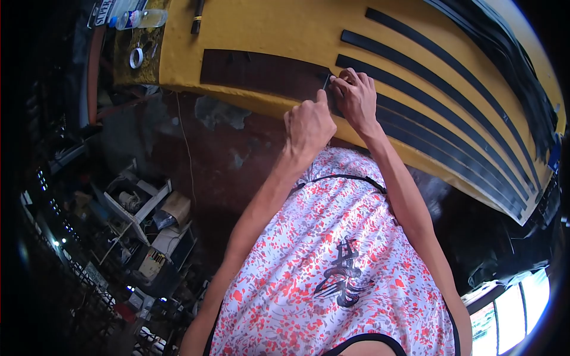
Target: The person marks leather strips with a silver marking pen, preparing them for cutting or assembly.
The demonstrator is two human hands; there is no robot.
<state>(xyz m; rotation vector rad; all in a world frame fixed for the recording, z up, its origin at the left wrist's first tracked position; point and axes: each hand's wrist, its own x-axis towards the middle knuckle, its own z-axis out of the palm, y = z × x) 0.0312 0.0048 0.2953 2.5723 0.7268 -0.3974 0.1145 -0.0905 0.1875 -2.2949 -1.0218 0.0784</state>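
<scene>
**A:** From my remote station, where does the dark sheet lie relative to the fingers?

**B:** On the yellow tabletop, leftward of the right hand. I read its long axis as running left to right along the near edge, dipping slightly toward the right. Its right end reaches the right fingertips; its far left end is well apart from both hands.

**A:** Which hand is nearer that right end?

**B:** Both are close, on different sides. I have the right hand at its right, reaching over from the body side. The left hand is just below, on the body side of the sheet's near edge.

**A:** State of the fingers?

**B:** Left: curled shut around a thin tool, thumb extended toward the sheet. The exposed part of the tool points away from the body, at the sheet's right end, so it stands across the long axis rather than along it. Right: bent and bunched together, tips down. I cannot tell whether they pinch the material or merely press on it; the contact is hidden.

**A:** And the surroundings?

**B:** Black strips curve away to the right, beyond and beside the right hand. I note a bottle and a white ring at the far left.
</scene>
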